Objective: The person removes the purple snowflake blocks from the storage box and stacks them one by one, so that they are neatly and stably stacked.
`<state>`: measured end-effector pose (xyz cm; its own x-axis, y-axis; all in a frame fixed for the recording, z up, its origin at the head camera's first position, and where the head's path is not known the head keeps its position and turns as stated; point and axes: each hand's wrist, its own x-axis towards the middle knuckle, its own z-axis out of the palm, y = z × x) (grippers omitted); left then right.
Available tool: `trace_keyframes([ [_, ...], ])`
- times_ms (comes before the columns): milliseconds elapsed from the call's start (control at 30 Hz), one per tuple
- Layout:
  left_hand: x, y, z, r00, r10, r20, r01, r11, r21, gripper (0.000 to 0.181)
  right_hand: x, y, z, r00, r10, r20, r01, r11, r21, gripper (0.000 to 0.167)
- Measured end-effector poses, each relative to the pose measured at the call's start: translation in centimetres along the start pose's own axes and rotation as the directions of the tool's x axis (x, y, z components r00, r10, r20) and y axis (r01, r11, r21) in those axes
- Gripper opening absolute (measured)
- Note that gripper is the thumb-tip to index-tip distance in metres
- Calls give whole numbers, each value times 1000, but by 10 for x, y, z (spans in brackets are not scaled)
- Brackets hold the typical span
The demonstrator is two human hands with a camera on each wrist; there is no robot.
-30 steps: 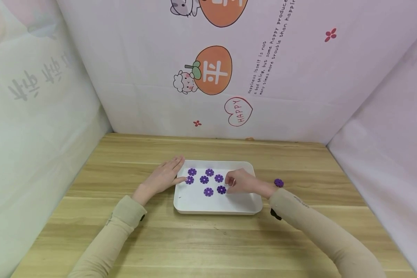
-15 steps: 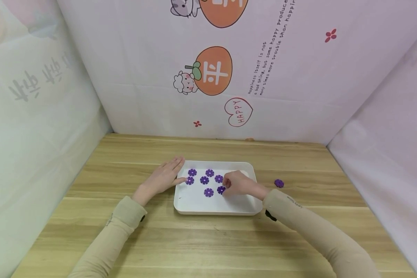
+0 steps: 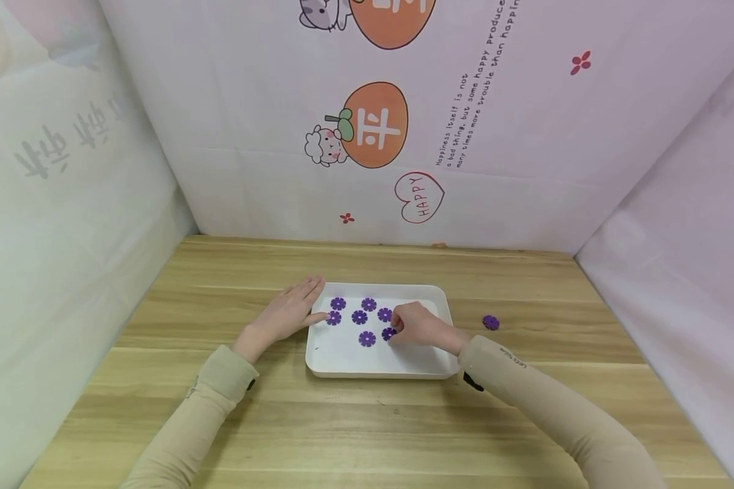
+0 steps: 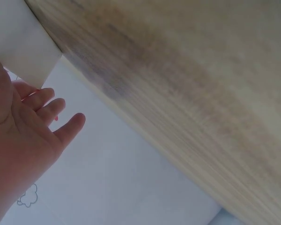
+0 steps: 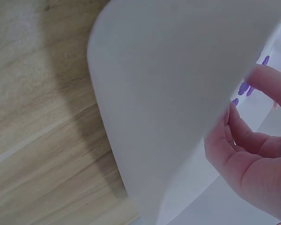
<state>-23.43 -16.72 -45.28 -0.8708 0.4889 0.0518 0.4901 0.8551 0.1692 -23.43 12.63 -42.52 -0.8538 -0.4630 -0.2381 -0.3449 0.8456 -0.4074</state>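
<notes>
Several purple notched snowflake discs (image 3: 367, 339) lie flat in a white tray (image 3: 342, 363). My left hand (image 3: 286, 311) rests on the tray's left rim, fingers straight, its thumb over the wall beside a disc (image 3: 333, 318). In the left wrist view that hand (image 4: 28, 126) shows its palm side with fingers extended. My right hand (image 3: 417, 324) reaches into the tray, with curled fingers and thumb around the edges of a snowflake disc (image 3: 389, 333), partly hidden by the hand. In the right wrist view the tray wall hides some fingertips of the right hand (image 5: 253, 154).
One more purple snowflake disc (image 3: 491, 322) lies on the wooden table (image 3: 355, 435) to the right of the tray. Printed white cloth (image 3: 495, 204) hangs behind the table and along both sides.
My right hand has moved slightly left, from beside the snowflake disc to over it, and its fingers have closed in on its edges. My left hand and the tray have stayed put.
</notes>
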Motion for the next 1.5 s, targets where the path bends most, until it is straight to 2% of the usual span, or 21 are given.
trace_keyframes([
  [167,0,0,0,1000,-9,11,9,1000,-9,81,0,-1,0,1000,-10,-10,10,1000,1,23],
  [400,0,0,-1,1000,17,-21,-16,1000,0,81,-1,-2,2,1000,-12,-1,12,1000,3,20],
  [800,0,1,-1,1000,15,-14,-15,1000,-1,81,0,-4,2,1000,-9,-10,8,1000,-22,19],
  [1500,2,0,-1,1000,10,-7,-10,1000,0,81,-1,-5,5,1000,-6,-19,6,1000,0,21],
])
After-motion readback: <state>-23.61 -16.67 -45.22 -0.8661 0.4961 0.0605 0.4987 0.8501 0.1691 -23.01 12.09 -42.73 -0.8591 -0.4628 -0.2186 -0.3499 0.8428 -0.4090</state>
